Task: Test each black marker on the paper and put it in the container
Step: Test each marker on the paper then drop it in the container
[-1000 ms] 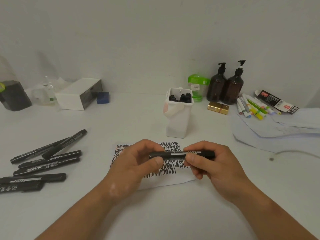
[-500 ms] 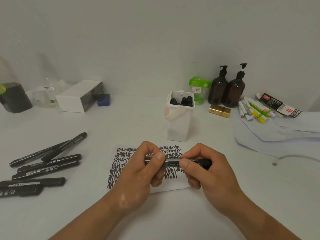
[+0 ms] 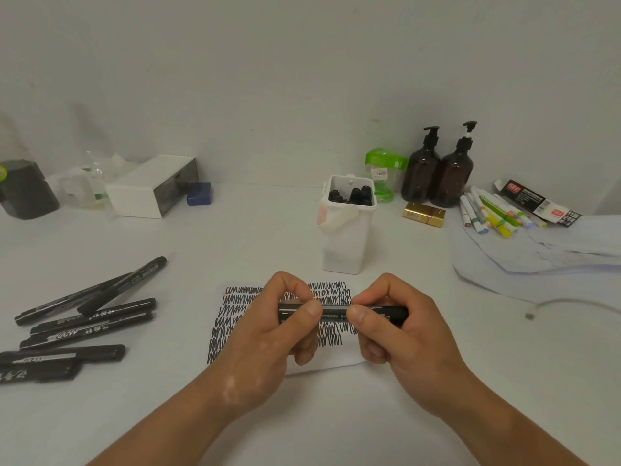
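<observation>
1. Nearest, the left hand (image 3: 268,331) and the right hand (image 3: 403,334) each grip one end of a black marker (image 3: 334,313), with thumb and fingers curled round the barrel. It lies level between them, held just above the paper (image 3: 235,317).
2. This looks like cap work, but I cannot tell which end bears the cap, nor whether it is coming off or going on. Either way, one hand should hold the barrel firm while the other moves straight along its axis without bending. The fingers should stay clear of the tip.
3. Black scribbles cover much of the sheet. A bare strip shows along its near edge, and that is probably the best place for a fresh test stroke.
4. On the left, a loose pile of markers (image 3: 90,326) lies on the table (image 3: 235,237), likely waiting their turn.
5. Just behind the paper stands the white container (image 3: 346,243), upright, with black marker ends showing at its mouth. A capped marker should go in end first so it does not tip the container.
6. Farthest off, to the right by the wall, stand two brown pump bottles (image 3: 437,169).
</observation>
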### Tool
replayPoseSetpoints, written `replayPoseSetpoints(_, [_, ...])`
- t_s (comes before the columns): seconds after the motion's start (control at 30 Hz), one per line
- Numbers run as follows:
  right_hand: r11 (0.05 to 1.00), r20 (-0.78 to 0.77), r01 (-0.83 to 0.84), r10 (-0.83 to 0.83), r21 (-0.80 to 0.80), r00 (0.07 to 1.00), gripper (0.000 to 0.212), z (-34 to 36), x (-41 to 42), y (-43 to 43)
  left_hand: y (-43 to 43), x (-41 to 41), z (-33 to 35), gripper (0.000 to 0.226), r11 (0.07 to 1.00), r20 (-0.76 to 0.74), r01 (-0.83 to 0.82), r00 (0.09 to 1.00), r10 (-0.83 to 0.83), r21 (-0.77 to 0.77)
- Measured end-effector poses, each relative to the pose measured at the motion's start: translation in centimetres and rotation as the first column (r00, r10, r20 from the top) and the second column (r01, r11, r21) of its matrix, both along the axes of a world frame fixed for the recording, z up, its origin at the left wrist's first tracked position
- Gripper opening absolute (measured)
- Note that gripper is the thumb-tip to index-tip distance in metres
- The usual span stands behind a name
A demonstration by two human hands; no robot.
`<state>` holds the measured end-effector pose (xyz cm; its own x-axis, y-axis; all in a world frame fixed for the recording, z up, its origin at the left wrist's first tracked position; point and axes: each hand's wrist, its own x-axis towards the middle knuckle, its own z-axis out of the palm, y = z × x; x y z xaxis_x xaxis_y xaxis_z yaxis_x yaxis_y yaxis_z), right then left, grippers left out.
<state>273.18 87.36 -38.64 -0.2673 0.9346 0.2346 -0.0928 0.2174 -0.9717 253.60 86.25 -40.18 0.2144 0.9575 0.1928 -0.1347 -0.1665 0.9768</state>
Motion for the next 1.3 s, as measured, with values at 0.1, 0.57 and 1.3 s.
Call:
replayPoseSetpoints(0.1, [0.998, 0.055, 0.037, -0.039, 0.051, 0.998, 0.010, 0.2, 0.7, 0.4, -0.2, -0.1, 0.0, 0.029, 0.997, -0.203, 0.033, 0.979, -0.019, 0.066])
replayPoseSetpoints(0.57, [0.996, 0.106, -0.086, 0.087, -0.012, 0.991, 0.005, -0.5, 0.8, 0.3, 0.5, -0.5, -0.2, 0.031, 0.997, 0.077, -0.058, 0.996, 0.054, 0.044])
replayPoseSetpoints(1.3, [0.996, 0.066, 0.091, -0.091, 0.009, 0.994, 0.010, -0.6, 1.7, 1.3, 0.6, -1.2, -0.4, 0.018, 0.984, -0.467, -0.058, 0.875, 0.131, 0.167])
